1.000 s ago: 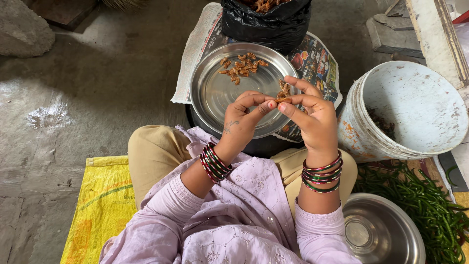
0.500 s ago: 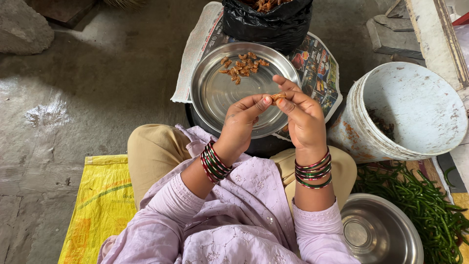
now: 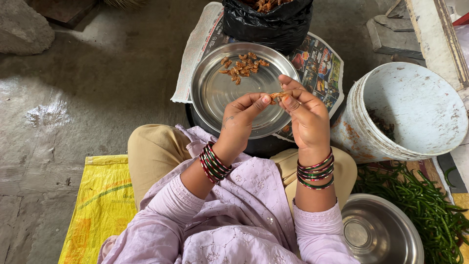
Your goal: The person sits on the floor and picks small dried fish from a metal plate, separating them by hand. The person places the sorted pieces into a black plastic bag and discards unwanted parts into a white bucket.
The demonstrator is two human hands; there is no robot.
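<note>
My left hand and my right hand meet fingertip to fingertip over a round steel plate. Both pinch one small brownish-orange piece between thumbs and forefingers. A small heap of similar brown pieces lies at the plate's far side. Both wrists wear red and green bangles. A black plastic bag holding more brown pieces stands just beyond the plate.
A white plastic bucket stands to the right. Green chillies lie on the floor at lower right beside an empty steel bowl. Newspaper lies under the plate. A yellow sack covers the concrete floor at left.
My hands have stayed together on the small piece, shifting slightly and turning it between the fingers. Nothing else has moved.
</note>
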